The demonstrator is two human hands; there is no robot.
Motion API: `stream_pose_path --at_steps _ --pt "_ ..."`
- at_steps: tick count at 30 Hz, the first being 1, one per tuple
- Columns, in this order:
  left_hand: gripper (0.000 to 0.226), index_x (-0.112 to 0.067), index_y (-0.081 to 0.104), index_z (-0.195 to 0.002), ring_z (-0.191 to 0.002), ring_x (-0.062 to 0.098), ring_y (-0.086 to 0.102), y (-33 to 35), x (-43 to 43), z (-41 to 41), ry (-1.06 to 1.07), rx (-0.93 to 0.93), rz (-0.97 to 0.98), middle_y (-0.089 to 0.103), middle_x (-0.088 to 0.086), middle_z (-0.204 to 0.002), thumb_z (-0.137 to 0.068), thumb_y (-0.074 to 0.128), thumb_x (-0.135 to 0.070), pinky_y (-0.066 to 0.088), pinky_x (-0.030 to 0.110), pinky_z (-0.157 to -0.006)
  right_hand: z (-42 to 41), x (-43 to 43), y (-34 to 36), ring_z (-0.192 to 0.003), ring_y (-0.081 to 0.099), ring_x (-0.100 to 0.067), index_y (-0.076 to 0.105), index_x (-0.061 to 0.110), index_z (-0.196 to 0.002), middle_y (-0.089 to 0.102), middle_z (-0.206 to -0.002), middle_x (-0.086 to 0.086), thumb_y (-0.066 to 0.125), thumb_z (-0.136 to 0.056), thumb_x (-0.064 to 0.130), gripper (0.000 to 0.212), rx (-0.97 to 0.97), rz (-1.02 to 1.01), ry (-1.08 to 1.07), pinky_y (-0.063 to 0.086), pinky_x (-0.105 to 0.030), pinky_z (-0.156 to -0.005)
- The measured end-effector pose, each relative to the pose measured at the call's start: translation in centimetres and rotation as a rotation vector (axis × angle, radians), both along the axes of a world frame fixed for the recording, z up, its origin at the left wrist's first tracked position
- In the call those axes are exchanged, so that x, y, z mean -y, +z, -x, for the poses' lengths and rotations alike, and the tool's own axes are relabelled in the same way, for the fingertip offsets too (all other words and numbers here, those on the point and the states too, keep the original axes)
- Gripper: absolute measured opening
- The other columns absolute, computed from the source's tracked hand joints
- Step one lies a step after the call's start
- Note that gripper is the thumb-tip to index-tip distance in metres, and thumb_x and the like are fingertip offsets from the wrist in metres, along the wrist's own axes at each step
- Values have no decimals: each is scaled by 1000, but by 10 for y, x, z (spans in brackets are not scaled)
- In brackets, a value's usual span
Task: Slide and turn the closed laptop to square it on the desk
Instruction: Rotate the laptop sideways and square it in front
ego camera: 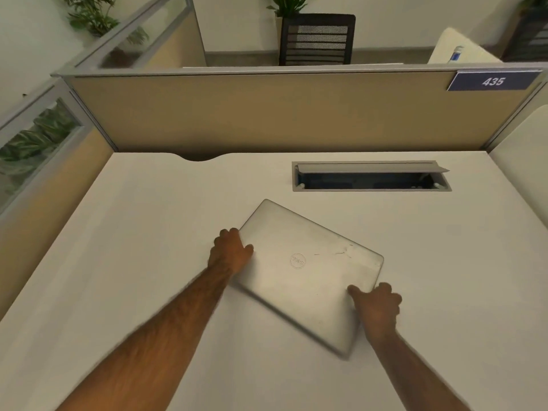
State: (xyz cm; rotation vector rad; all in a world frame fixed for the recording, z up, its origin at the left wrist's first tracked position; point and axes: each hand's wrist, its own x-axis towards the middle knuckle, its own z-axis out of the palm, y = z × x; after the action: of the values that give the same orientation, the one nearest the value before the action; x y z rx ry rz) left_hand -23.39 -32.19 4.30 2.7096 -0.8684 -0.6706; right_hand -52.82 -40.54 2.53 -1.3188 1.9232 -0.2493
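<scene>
The closed silver laptop (308,274) lies flat on the white desk (133,247), a little right of the middle, and it is turned — its long edges run diagonal to the desk's front edge, one corner pointing toward the partition wall (252,114). The left hand (231,253) grips the left short edge, thumb on the lid and the other fingers curled over the edge. The right hand (378,307) holds the edge near the right corner, thumb on top, fingers bent around the side. The near edge of the laptop looks blurred. Behind it, well apart, is the open cable box (370,176) sunk in the desk. Left, right and front of the laptop the desk surface is bare — much room on every side
</scene>
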Motion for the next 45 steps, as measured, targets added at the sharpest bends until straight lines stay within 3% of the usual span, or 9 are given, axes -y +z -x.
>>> stream_pose_path --at_steps 4,13,17,21,26,30,34,38,45 --pt "60 -10 42 -139 -131 35 44 -8 11 -2 22 -20 43 45 13 -141 -88 57 -39 40 44 -104 -4 -12 -6 -127 49 -48 48 -4 -132 45 -136 -27 80 -80 35 72 28 -50 7 48 -50 -98" --pt "55 -8 49 -135 -130 35 46 -18 34 -12 31 -40 94 49 15 -137 -90 54 -39 43 45 -102 -6 -12 -8 -128 46 -45 50 3 -135 44 -137 -23 73 -84 30 62 165 -74 -149 46 -48 -99" --pt "55 -10 51 -135 -128 37 48 -18 43 -14 71 -56 72 49 17 -137 -89 53 -40 42 42 -103 -7 -11 -7 -118 53 -44 60 7 -125 53 -128 -23 71 -80 33 54 202 -47 -201 48 -43 -91" --pt "52 -17 56 -134 -123 37 52 -21 48 -26 170 -135 92 53 15 -134 -87 51 -40 44 43 -105 -6 -12 -8 -93 65 -40 68 13 -106 65 -109 -16 64 -65 40 50 249 -17 -226 58 -47 -85" --pt "50 -23 60 -128 -116 38 54 -27 50 -31 197 -175 143 56 14 -127 -80 58 -36 49 45 -100 -3 -12 -4 -88 66 -36 68 15 -104 67 -107 -14 70 -73 30 35 283 -4 -216 53 -38 -73" --pt "48 -24 61 -125 -115 37 56 -33 42 -31 234 -195 204 58 14 -127 -79 65 -35 50 44 -99 -1 -4 -4 -90 68 -36 67 16 -110 67 -109 -12 67 -60 37 54 272 13 -173 57 -40 -77" --pt "45 -21 61 -121 -113 37 57 -39 28 -31 281 -202 260 61 14 -126 -81 69 -37 51 45 -97 -1 11 -2 -101 67 -36 63 17 -125 65 -119 -12 73 -61 38 68 262 26 -107 58 -45 -87" --pt "45 -18 60 -121 -111 37 59 -36 14 -22 358 -193 320 61 13 -123 -81 70 -36 52 47 -94 -3 34 -2 -104 67 -36 63 19 -125 65 -119 -12 73 -55 45 76 258 47 -46 58 -50 -91" --pt "47 -16 58 -123 -113 38 56 -34 -7 -1 463 -177 374 57 16 -123 -81 71 -34 52 48 -95 -7 67 1 -94 71 -30 67 16 -117 70 -115 -7 83 -69 37 55 276 91 43 58 -42 -84"
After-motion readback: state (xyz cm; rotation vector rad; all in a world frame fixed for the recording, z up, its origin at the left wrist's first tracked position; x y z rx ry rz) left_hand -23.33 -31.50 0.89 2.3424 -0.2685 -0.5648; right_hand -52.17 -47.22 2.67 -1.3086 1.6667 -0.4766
